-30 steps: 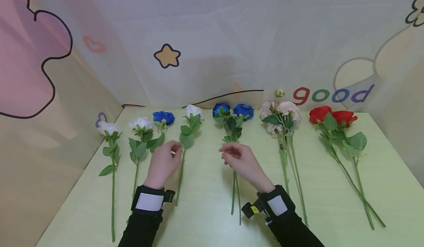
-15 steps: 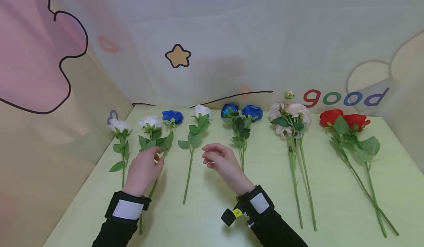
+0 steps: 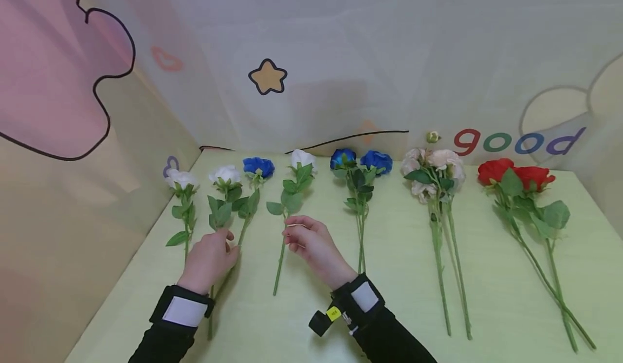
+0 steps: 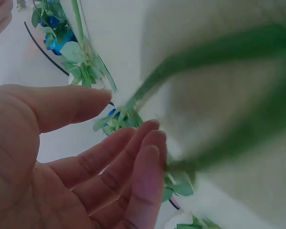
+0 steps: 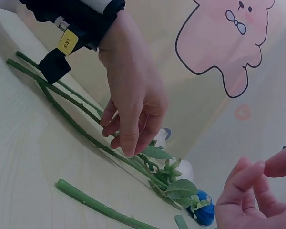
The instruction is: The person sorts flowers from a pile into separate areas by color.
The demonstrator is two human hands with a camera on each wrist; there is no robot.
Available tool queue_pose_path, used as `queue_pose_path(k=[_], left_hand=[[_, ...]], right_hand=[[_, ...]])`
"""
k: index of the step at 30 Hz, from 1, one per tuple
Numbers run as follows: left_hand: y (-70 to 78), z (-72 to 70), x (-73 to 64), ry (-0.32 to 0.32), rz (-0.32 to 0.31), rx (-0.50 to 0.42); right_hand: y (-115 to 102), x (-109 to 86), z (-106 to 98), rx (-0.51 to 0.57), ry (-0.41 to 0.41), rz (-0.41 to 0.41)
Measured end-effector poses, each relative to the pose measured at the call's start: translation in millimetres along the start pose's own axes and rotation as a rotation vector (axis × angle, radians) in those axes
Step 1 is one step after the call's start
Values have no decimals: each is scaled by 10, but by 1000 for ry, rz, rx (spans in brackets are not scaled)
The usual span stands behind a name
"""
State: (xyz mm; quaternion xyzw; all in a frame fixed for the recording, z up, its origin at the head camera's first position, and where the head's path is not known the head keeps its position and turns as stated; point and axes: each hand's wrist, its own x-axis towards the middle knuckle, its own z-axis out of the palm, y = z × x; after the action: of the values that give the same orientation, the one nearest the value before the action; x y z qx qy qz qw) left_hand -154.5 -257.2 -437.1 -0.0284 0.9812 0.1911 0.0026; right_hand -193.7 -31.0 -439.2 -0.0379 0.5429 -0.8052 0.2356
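My left hand (image 3: pixel 206 257) hovers over the crossed stems of a white rose (image 3: pixel 226 175) and a blue rose (image 3: pixel 259 166). In the left wrist view, a gap separates its thumb from its loosely bent fingers (image 4: pixel 150 155), and a green stem (image 4: pixel 229 47) runs past beyond them. My right hand (image 3: pixel 311 249) is beside and over the stem of another white rose (image 3: pixel 303 158), fingers relaxed and gripping nothing. That rose's leaves (image 3: pixel 292 200) lie just beyond the fingertips. Part of the left pair's stems is hidden behind my left hand.
Farther left lies a white rose (image 3: pixel 182 178). To the right are two blue roses (image 3: pixel 376 160), a bunch of pale pink flowers (image 3: pixel 445 160) and two red roses (image 3: pixel 532 178) with crossed stems. A printed cloth (image 3: pixel 340 54) hangs behind the table (image 3: pixel 389 309).
My left hand has moved left, from near the single white rose to the white and blue pair's stems. My right hand has moved left from the blue roses to the white rose. The view shifted slightly.
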Motion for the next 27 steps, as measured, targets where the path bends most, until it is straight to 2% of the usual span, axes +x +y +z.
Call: queue_pose_path(k=[7, 13, 21, 27], left_hand=[[1, 33, 33, -86, -33, 7], [-18, 31, 45, -88, -22, 11], [-30, -34, 61, -138, -70, -91], [-44, -26, 75, -200, -57, -173]], right_hand=[[-19, -14, 19, -17, -13, -25], [-59, -21, -2, -28, -9, -28], [-93, -30, -27, 2, 9, 0], [-113, -35, -51, -1, 8, -1]])
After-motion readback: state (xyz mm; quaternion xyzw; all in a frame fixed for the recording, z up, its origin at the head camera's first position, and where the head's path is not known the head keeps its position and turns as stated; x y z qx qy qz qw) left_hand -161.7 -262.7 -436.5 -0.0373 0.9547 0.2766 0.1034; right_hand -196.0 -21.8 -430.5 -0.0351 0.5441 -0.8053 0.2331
